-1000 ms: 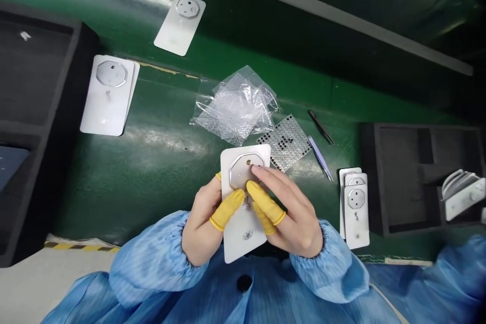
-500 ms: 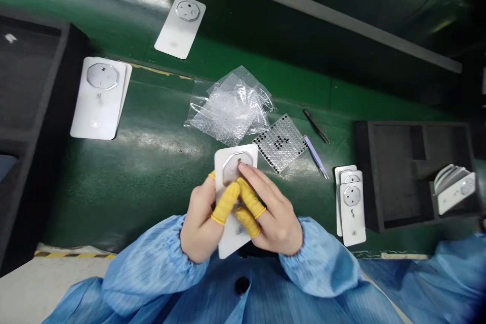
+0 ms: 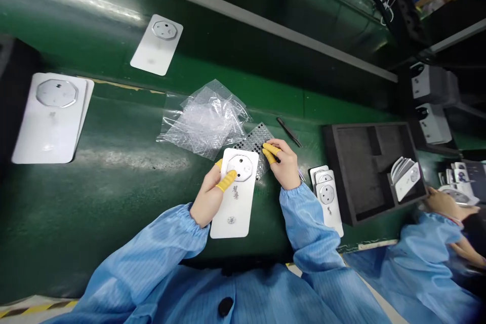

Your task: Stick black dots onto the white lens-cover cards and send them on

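Observation:
My left hand (image 3: pixel 212 190), with yellow finger covers, grips a white panel (image 3: pixel 232 212) by its left edge, thumb on the octagonal silver ring near its top. Two dark holes show inside that ring, with small dark marks below. My right hand (image 3: pixel 283 162) is at the clear bubble sheet with black dots (image 3: pixel 255 136), its covered fingertips close together over the right part; whether they hold a dot is too small to tell. Purple tweezers (image 3: pixel 301 175) are mostly hidden behind my right wrist. Dark tweezers (image 3: pixel 289 132) lie just beyond it.
Crumpled clear bags (image 3: pixel 207 119) lie beyond the held panel. White panels rest at left (image 3: pixel 47 126), upper left (image 3: pixel 156 45) and right (image 3: pixel 327 195). A black divided tray (image 3: pixel 337 177) holds several panels. A co-worker's hands (image 3: pixel 448 202) are at far right.
My right hand has left the panel and moved right to the dotted sheet. The panel stays in my left hand, its face now more exposed. The camera view has shifted right.

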Tool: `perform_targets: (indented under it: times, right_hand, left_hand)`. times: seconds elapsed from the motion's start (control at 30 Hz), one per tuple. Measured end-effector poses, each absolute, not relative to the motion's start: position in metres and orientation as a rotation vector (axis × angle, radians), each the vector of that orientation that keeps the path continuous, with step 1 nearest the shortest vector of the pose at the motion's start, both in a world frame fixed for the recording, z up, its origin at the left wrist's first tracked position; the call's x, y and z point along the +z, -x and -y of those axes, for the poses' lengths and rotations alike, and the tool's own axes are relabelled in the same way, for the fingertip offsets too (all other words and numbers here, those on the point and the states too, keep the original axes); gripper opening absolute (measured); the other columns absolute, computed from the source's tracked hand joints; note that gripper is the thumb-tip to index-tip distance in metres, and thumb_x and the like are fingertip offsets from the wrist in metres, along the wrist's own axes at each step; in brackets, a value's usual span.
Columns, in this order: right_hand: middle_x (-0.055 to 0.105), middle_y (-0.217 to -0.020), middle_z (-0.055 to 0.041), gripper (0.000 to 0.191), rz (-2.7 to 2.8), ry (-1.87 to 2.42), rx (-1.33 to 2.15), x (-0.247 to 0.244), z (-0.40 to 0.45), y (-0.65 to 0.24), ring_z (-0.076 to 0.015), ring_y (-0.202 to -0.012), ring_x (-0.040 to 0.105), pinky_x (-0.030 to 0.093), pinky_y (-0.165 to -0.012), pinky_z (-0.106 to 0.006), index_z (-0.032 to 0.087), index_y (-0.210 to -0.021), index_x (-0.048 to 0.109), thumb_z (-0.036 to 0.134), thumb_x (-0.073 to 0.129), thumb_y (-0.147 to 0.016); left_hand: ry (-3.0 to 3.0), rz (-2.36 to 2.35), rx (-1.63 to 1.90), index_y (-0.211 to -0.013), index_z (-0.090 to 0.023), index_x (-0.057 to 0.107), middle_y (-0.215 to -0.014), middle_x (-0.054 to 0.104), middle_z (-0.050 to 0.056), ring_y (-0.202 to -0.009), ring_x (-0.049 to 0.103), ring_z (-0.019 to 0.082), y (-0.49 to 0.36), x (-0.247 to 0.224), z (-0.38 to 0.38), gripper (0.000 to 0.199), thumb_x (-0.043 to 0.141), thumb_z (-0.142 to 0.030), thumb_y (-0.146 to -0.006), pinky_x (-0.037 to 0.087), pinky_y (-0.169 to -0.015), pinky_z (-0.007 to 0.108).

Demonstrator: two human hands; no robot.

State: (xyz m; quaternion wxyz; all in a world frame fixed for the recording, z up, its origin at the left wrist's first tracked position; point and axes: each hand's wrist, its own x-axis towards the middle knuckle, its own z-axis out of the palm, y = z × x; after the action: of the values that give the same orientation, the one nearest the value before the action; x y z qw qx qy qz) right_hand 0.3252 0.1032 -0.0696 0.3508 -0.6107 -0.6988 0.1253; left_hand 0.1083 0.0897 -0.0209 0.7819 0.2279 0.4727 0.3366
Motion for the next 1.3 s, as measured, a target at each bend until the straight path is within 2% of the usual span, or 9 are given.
perform_targets:
  times: [0.23,0.53,0.73,0.9,0.97,1.03,1.13,1.2,1.3]
  right_hand:
    - [0.065,-0.097,-0.0080,0.013,1.857,1.607,0.338,-0.066,-0.104,-0.327,-0.0160,-0.091,0.064,0.054,-0.083,-0.032,0.016,-0.094,0.068,0.016,0.056,-0.088]
    - [0.065,-0.097,-0.0092,0.015,1.814,1.543,0.299,-0.073,-0.105,-0.334,-0.0166,-0.092,0.063,0.054,-0.082,-0.033,0.015,-0.091,0.066,0.016,0.051,-0.091]
    - [0.064,-0.096,-0.0051,0.009,1.535,1.504,0.231,-0.030,-0.088,-0.298,-0.0175,-0.088,0.063,0.055,-0.078,-0.036,0.021,-0.092,0.067,0.017,0.061,-0.086]
    - [0.067,-0.093,-0.0027,0.028,1.606,1.333,0.194,0.003,-0.068,-0.244,-0.0181,-0.085,0.064,0.055,-0.072,-0.036,0.027,-0.104,0.066,0.009,0.062,-0.083]
    - [0.068,-0.099,-0.0035,0.031,1.707,1.316,0.273,0.007,-0.062,-0.236,-0.0200,-0.094,0.063,0.054,-0.080,-0.041,0.027,-0.109,0.064,0.009,0.058,-0.084]
    - [0.065,-0.116,-0.0067,0.031,1.842,1.324,0.351,0.008,-0.056,-0.237,-0.0250,-0.110,0.058,0.049,-0.093,-0.051,0.027,-0.114,0.062,0.013,0.054,-0.087]
    - [0.046,-0.142,-0.0105,0.034,1.999,1.313,0.444,0.011,-0.048,-0.244,-0.0341,-0.131,0.042,0.035,-0.104,-0.065,0.024,-0.122,0.059,0.023,0.048,-0.090]
    - [0.037,-0.150,-0.0097,0.038,2.014,1.281,0.480,0.012,-0.043,-0.247,-0.0360,-0.136,0.036,0.034,-0.104,-0.067,0.023,-0.127,0.056,0.025,0.043,-0.092]
    - [0.033,-0.152,-0.0081,0.041,1.995,1.251,0.492,0.010,-0.041,-0.246,-0.0358,-0.137,0.036,0.037,-0.104,-0.065,0.024,-0.131,0.054,0.025,0.041,-0.092]
  left_hand:
    - [-0.459,-1.061,0.644,-0.118,-0.015,0.055,-0.079,0.071,0.005,-0.054,0.062,0.015,-0.115,-0.029,-0.094,0.056,0.075,-0.042,-0.073,0.051,-0.048,0.026]
    - [-0.466,-1.059,0.662,-0.115,-0.016,0.056,-0.073,0.067,0.001,-0.051,0.059,0.013,-0.113,-0.033,-0.093,0.052,0.075,-0.041,-0.073,0.048,-0.046,0.023]
    - [-0.497,-1.088,0.757,-0.114,-0.018,0.060,-0.083,0.070,0.003,-0.061,0.062,0.015,-0.110,-0.017,-0.083,0.044,0.072,-0.040,-0.077,0.051,-0.055,0.024]
    - [-0.530,-1.072,0.796,-0.102,-0.015,0.068,-0.082,0.072,0.004,-0.064,0.063,0.015,-0.108,0.006,-0.069,0.036,0.077,-0.034,-0.073,0.049,-0.055,0.022]
    - [-0.457,-1.023,0.833,-0.094,-0.016,0.071,-0.079,0.072,0.003,-0.062,0.062,0.014,-0.105,0.012,-0.066,0.030,0.079,-0.031,-0.069,0.048,-0.054,0.022]
    - [-0.374,-0.988,0.903,-0.089,-0.018,0.073,-0.078,0.072,0.002,-0.064,0.063,0.015,-0.102,0.016,-0.062,0.022,0.077,-0.031,-0.071,0.049,-0.056,0.022]
    - [-0.324,-0.979,0.977,-0.089,-0.020,0.075,-0.081,0.073,0.002,-0.069,0.065,0.017,-0.097,0.018,-0.058,0.018,0.073,-0.032,-0.076,0.051,-0.060,0.024]
    - [-0.373,-0.979,0.991,-0.094,-0.021,0.075,-0.085,0.074,0.003,-0.070,0.066,0.018,-0.094,0.017,-0.055,0.022,0.070,-0.035,-0.078,0.050,-0.059,0.025]
    - [-0.497,-0.996,0.993,-0.102,-0.021,0.074,-0.089,0.074,0.004,-0.072,0.065,0.020,-0.091,0.016,-0.050,0.028,0.065,-0.039,-0.083,0.049,-0.061,0.027]
